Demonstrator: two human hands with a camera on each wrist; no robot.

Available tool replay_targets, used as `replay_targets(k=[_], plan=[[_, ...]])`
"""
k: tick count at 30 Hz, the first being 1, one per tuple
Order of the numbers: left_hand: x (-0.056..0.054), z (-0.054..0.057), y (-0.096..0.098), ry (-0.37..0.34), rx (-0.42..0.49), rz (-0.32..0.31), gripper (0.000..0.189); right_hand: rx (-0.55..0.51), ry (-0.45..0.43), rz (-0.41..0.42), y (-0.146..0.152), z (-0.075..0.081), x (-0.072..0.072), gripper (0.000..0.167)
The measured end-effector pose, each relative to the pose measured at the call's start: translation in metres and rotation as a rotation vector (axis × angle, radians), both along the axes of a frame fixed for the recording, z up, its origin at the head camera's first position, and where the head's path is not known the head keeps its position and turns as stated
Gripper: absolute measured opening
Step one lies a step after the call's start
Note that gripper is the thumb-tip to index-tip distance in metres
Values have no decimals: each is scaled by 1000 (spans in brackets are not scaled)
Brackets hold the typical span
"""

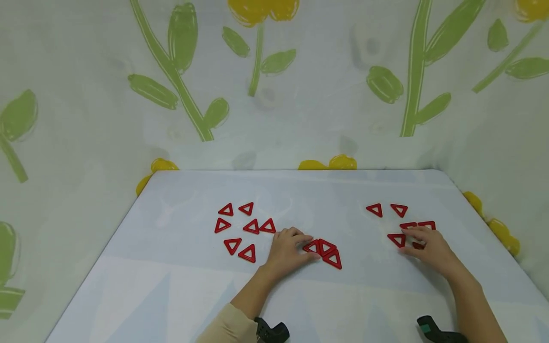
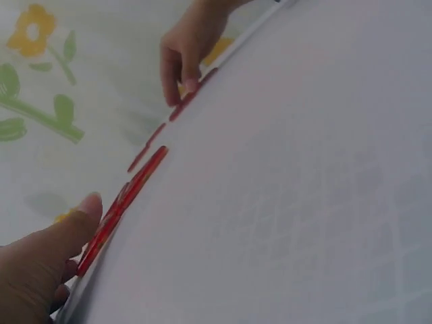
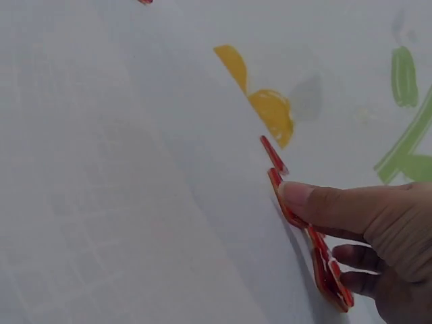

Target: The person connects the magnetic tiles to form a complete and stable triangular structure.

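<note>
Small red triangle frames with open centres lie on the white table. My left hand [image 1: 291, 250] pinches the left piece [image 1: 312, 247] of a cluster of three red triangles, its thumb at the lower edge and forefinger at the upper one. Two more triangles [image 1: 332, 259] lie against that piece on the right. Over a right-hand group, my right hand [image 1: 431, 247] has thumb and fingers about a red triangle [image 1: 395, 239]. Another triangle [image 1: 418, 246] is partly hidden under this hand. In the right wrist view, the thumb [image 3: 300, 196] presses on a triangle's edge.
Several loose red triangles [image 1: 250, 226] lie left of my left hand. Two more [image 1: 374, 210] are at the back right, with another pair [image 1: 426, 225] just behind my right fingers. A pale wall with printed flowers [image 1: 257, 57] rises behind the table's back edge.
</note>
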State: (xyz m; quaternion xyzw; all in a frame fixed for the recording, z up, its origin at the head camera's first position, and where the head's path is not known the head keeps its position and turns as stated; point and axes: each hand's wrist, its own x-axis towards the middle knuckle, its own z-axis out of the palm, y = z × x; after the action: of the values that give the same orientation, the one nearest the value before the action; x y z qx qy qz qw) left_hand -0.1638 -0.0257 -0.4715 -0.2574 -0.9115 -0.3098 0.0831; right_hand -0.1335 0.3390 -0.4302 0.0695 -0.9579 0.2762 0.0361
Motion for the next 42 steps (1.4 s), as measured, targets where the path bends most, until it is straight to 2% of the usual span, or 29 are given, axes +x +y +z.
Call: replay_targets(k=[5,9,17,22,30,35,42], plan=[[0,2,3,-8,-16,43,41,-9,-66,-21,3,-1,-1,55],[-1,3,4,-8,-15,48,40,-9,-67,-35,3,-3,-2,53],[-3,3,4,16,-8,17,38,8,44,-21,-3,-8,-2,45],[-4,4,3,-7,4,-1,36,25,116,19,-13,-9,-6,41],[-2,1,0,-13,0,-20,36,-6,92,58,-22,-16,-9,42],[-3,0,-2,-3,-6,-29,36,-12,114,83,-28,-18,-11,40],[-1,1,-1,-9,-11,-46,36,-12,103,95,-36,-18,-6,39]])
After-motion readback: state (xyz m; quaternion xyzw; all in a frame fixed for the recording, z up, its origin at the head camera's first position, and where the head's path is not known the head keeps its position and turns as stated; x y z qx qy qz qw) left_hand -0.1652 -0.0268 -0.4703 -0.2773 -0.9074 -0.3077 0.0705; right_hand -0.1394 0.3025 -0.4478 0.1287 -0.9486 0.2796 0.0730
